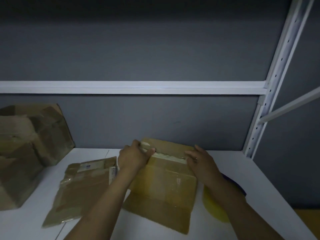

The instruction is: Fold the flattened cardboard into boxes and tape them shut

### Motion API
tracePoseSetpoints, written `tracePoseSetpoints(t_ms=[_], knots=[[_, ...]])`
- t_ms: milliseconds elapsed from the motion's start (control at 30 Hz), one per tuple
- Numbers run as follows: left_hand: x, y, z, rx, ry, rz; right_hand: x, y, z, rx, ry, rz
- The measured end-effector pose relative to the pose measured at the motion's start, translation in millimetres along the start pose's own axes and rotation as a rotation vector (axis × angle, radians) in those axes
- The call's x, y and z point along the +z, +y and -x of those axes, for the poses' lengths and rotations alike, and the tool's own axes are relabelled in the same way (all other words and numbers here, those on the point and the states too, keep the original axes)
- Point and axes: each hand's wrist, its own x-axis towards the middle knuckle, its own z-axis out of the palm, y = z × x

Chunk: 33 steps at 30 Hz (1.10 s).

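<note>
Both forearms reach fwd over a white shelf [242, 170], bare, palms down. L hand [135, 156] sits at the far-left end of the flat cardboard [164, 184], fingers curled over the end of its raised far flap [169, 146], thumb laid along the fold: it's gripping the flap. R hand [200, 160] is at the flap's right end, fingers bent and lying on the fold, thumb up by the flap's edge; can't tell if it pinches or just presses. Ring [196, 159] on one R finger. The cardboard lies mid-shelf, near the back wall: brown, corrugated, creased into panels, glossy clear tape strips on top, torn pale edge along the fold. Just left of it, touching the L forearm's side, a 2nd flat [83, 186], crumpled, w/ brown tape patches and a white label. Far left, taped-up boxes [26, 144], dented. Under the R forearm, a yellow rounded item [214, 207] and sth dark blue [235, 186], both unclear. White perforated metal upright [277, 71] at right.
</note>
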Motion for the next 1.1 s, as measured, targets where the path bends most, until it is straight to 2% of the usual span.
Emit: tracePoseSetpoints(t_ms=[67, 133, 200, 233, 267, 333, 367, 400, 467, 500, 567, 633, 833, 933, 1100], knots=[[-2, 0, 18, -0.03, 0.037, 0.014, -5, 0, -8, -0.023, -0.023, 0.004], [-4, 2, 31, -0.033, 0.069, -0.105, -15, -1, -14, -0.048, -0.091, -0.03], [-6, 8, 41, 0.081, 0.186, -0.3, -18, -1, -17, -0.045, -0.14, -0.1], [-6, 15, 45, 0.214, 0.231, -0.32, -18, 0, -18, -0.046, -0.152, -0.114], [-5, 22, 47, 0.363, 0.189, -0.306, -17, 2, -17, -0.057, -0.153, -0.106], [1, 35, 52, 0.561, -0.104, -0.264, -17, 9, -10, -0.075, -0.151, -0.091], [5, 39, 52, 0.582, -0.232, -0.286, -18, 15, -3, -0.058, -0.137, -0.133], [9, 41, 50, 0.582, -0.282, -0.315, -20, 24, 5, -0.015, -0.088, -0.21], [14, 41, 47, 0.584, -0.242, -0.347, -26, 53, 23, 0.108, 0.083, -0.238], [15, 40, 46, 0.588, -0.217, -0.362, -28, 71, 30, 0.185, 0.13, -0.132], [17, 40, 45, 0.59, -0.204, -0.392, -31, 108, 43, 0.376, 0.054, 0.121], [18, 40, 47, 0.598, -0.195, -0.424, -25, 134, 51, 0.51, -0.063, 0.247], [21, 47, 53, 0.587, -0.158, -0.466, -16, 137, 56, 0.488, 0.009, 0.296], [23, 51, 56, 0.585, -0.155, -0.476, -27, 122, 62, 0.428, 0.153, 0.233], [31, 54, 57, 0.584, -0.183, -0.461, -70, 70, 60, 0.232, 0.579, 0.093]])
